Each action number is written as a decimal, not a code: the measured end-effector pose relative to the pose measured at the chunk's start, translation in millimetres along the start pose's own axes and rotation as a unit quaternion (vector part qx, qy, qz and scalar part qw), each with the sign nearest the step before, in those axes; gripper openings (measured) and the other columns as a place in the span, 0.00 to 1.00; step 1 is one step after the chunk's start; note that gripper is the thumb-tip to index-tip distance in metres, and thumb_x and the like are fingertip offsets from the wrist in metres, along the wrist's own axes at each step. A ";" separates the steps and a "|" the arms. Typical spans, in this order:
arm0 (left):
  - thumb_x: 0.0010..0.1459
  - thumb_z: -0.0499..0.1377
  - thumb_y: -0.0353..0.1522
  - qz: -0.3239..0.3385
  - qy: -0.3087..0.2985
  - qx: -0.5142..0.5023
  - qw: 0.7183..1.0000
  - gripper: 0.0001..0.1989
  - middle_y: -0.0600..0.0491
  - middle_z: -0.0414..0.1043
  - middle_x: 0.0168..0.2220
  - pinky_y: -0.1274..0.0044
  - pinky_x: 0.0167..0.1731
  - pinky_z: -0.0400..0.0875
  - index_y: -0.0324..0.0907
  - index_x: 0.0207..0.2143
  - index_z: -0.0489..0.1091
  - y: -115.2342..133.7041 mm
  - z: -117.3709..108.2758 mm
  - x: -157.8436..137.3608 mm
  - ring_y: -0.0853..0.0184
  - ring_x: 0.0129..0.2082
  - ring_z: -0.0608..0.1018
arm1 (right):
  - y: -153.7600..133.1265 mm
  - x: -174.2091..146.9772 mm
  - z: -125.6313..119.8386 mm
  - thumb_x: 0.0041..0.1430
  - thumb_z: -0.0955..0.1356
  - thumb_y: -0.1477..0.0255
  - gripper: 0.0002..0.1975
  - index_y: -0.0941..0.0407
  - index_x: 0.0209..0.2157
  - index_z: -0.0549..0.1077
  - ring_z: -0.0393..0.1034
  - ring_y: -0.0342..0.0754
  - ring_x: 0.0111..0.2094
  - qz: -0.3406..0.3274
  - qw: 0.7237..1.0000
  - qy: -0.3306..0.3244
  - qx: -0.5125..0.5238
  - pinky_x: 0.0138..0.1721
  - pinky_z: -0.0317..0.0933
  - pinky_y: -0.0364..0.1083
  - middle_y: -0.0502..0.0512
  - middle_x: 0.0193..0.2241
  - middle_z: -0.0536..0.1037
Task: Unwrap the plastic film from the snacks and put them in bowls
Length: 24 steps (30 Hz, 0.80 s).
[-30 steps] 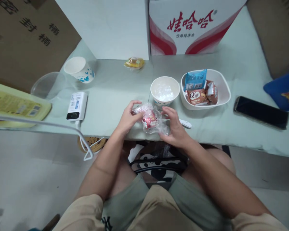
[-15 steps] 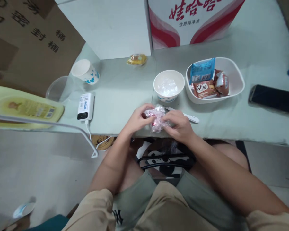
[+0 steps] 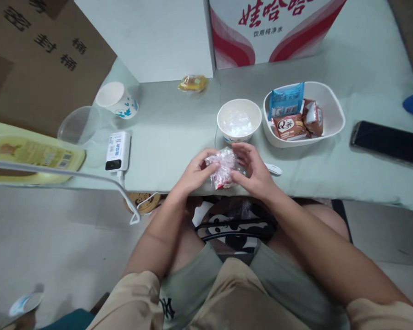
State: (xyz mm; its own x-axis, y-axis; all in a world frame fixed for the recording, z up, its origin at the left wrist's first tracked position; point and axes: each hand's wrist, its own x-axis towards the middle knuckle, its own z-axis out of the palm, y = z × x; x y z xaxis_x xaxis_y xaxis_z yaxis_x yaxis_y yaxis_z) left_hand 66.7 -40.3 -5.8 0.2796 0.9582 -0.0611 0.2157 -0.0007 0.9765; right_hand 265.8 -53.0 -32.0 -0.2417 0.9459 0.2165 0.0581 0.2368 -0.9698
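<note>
A crinkled clear plastic packet [image 3: 223,166] with red and pink showing through sits between my two hands, just inside the table's front edge. My left hand [image 3: 200,170] grips its left side, thumb on top and fingers behind. My right hand [image 3: 256,172] curves round the right side, its thumb against the plastic and its fingers somewhat spread. What lies inside the wrap cannot be made out. Behind the packet stands a paper bowl [image 3: 239,137] with clear plastic [image 3: 239,123] in it. A white handle [image 3: 273,169] pokes out beside my right hand.
A white tub [image 3: 333,110] holds brown and blue snack packs. Right of it lies a phone [image 3: 388,143]. On the left are a power bank [image 3: 118,150] with a cable, a paper cup [image 3: 119,101] and a yellow bottle [image 3: 34,153]. A yellow wrapped snack [image 3: 193,83] lies by the boxes.
My right hand's fingers have spread and moved up along the packet. The packet looks flatter, with red now at its lower edge. My left hand keeps its hold. The view has shifted slightly.
</note>
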 end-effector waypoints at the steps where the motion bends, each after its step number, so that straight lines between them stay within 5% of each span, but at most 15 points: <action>1: 0.56 0.65 0.49 -0.004 0.001 -0.003 1.000 0.21 0.51 0.75 0.39 0.74 0.39 0.71 0.42 0.43 0.72 2.1 0.0 -0.1 0.64 0.37 0.76 | -0.6 -0.1 -1.0 0.57 0.70 0.66 0.30 0.49 0.59 0.61 0.68 0.55 0.60 0.005 1.000 -0.006 0.005 0.58 0.66 0.56 0.61 0.60 0.70; 4: 0.55 0.66 0.46 -0.011 -0.025 -0.012 1.000 0.18 0.52 0.75 0.37 0.75 0.36 0.72 0.43 0.41 0.72 6.0 1.8 -1.4 0.65 0.35 0.76 | -2.5 0.5 -1.9 0.57 0.69 0.67 0.21 0.51 0.53 0.69 0.73 0.53 0.51 0.022 0.999 -0.007 -0.023 0.50 0.71 0.54 0.60 0.53 0.75; 7: 0.53 0.68 0.44 -0.026 -0.016 -0.067 0.997 0.24 0.53 0.75 0.36 0.75 0.34 0.72 0.47 0.50 0.69 4.2 6.4 -2.0 0.66 0.33 0.77 | -5.6 2.5 -1.3 0.57 0.68 0.69 0.13 0.53 0.45 0.73 0.74 0.52 0.47 0.033 0.999 0.014 -0.040 0.42 0.72 0.50 0.58 0.48 0.78; 9: 0.52 0.69 0.42 -0.050 0.015 -0.102 0.993 0.28 0.53 0.75 0.35 0.75 0.33 0.73 0.47 0.53 0.66 0.4 8.5 -0.2 0.66 0.31 0.77 | -9.0 3.5 -3.1 0.58 0.68 0.68 0.14 0.53 0.46 0.73 0.74 0.52 0.47 0.020 0.999 0.027 -0.038 0.43 0.72 0.50 0.58 0.49 0.78; 12: 0.48 0.69 0.39 -0.058 0.103 -0.140 0.983 0.23 0.53 0.75 0.36 0.76 0.36 0.74 0.45 0.45 0.68 -5.5 3.9 5.4 0.67 0.34 0.78 | -14.2 3.2 -13.5 0.61 0.67 0.67 0.14 0.53 0.47 0.74 0.74 0.52 0.46 -0.023 0.992 0.057 -0.110 0.46 0.70 0.51 0.58 0.48 0.78; 16: 0.47 0.66 0.37 -0.047 0.220 -0.191 0.956 0.19 0.56 0.74 0.38 0.77 0.36 0.75 0.48 0.41 0.64 -10.8 -18.4 11.2 0.68 0.35 0.78 | -9.3 0.2 -35.1 0.62 0.67 0.65 0.09 0.54 0.39 0.76 0.71 0.54 0.36 -0.022 0.932 0.087 -0.351 0.41 0.65 0.54 0.59 0.34 0.78; 20: 0.44 0.66 0.34 -0.080 0.284 -0.228 0.928 0.22 0.59 0.74 0.37 0.76 0.38 0.77 0.50 0.40 0.60 -16.9 -38.9 12.6 0.71 0.33 0.78 | 2.9 -2.8 -45.5 0.58 0.70 0.67 0.08 0.55 0.38 0.79 0.69 0.58 0.38 -0.017 0.875 0.075 -0.477 0.38 0.62 0.53 0.62 0.37 0.78; 24: 0.43 0.67 0.36 -0.106 0.300 -0.228 0.920 0.23 0.59 0.73 0.35 0.77 0.37 0.77 0.49 0.40 0.60 -18.2 -37.7 12.8 0.72 0.31 0.77 | -3.0 -3.9 -35.6 0.63 0.67 0.67 0.09 0.53 0.37 0.79 0.71 0.53 0.34 -0.018 0.935 0.034 -0.351 0.35 0.63 0.50 0.58 0.35 0.80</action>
State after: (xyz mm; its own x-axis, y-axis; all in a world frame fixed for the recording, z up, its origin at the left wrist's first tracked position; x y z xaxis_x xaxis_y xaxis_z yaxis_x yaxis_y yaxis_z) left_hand 31.1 -17.2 -16.6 -0.3190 0.9089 -0.2685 -0.2464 0.1940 0.9496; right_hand 301.0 -49.5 -25.9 -0.1940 0.9410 0.2773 0.6796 0.3327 -0.6538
